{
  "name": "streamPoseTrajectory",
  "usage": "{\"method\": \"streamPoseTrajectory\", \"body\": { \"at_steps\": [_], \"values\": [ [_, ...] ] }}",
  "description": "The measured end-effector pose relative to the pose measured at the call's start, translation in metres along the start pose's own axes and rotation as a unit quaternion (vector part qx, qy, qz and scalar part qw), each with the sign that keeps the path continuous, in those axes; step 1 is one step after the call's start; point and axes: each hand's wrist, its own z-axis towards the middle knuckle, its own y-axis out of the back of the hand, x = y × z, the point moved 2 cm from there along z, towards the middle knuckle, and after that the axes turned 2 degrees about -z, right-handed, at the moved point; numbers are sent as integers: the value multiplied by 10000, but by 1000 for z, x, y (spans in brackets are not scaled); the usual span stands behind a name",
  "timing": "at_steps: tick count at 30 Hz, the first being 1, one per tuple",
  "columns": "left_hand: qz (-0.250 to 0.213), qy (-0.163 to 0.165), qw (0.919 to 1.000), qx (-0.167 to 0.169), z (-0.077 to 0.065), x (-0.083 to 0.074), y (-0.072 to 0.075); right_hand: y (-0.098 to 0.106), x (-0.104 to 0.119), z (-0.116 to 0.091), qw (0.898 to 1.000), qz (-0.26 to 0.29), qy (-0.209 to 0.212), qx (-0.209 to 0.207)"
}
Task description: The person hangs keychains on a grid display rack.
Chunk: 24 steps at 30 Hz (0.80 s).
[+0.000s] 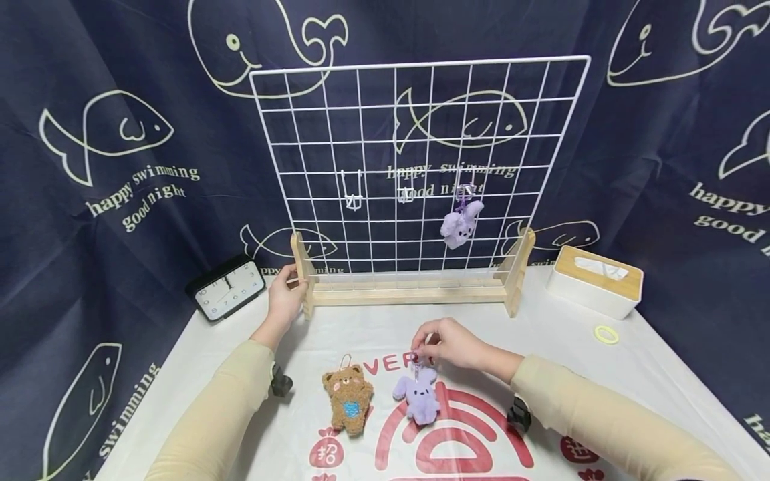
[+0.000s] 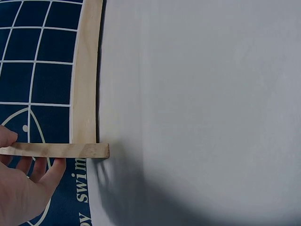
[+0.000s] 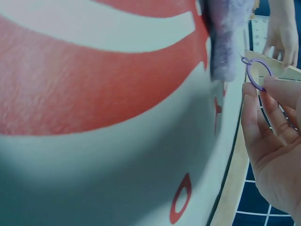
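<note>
My right hand (image 1: 451, 344) pinches the purple ring (image 3: 256, 74) of a purple plush keychain (image 1: 421, 397), whose body hangs or lies just below the fingers. A brown bear plush keychain (image 1: 349, 399) lies to its left on the table. With thumb on one side and fingers on the other, my left hand (image 1: 285, 297) grips the wooden side foot (image 2: 61, 150) of a white wire grid rack (image 1: 397, 123). Another purple plush keychain (image 1: 460, 226) hangs from a hook at the rack's right. Two white hooks, the left hook (image 1: 353, 200) and the middle hook (image 1: 406, 195), hold nothing.
At the left back corner stands a black-framed clock (image 1: 228, 288). A white tissue box (image 1: 595, 280) with a wooden lid sits at the right back, a yellow ring (image 1: 605, 335) in front of it. A dark patterned curtain (image 1: 132, 267) hangs behind the white table cover (image 1: 271, 427).
</note>
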Motion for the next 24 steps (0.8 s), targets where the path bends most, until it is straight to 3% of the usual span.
{"method": "streamPoseTrajectory", "body": {
  "at_steps": [12, 24],
  "values": [
    [-2, 36, 10000, 52, 0, -1, 0, 11, 15, -2, 9994, -62, 244, -256],
    [3, 83, 9999, 77, 0, -1, 0, 27, 24, -1, 9940, -192, 490, -954]
  ]
}}
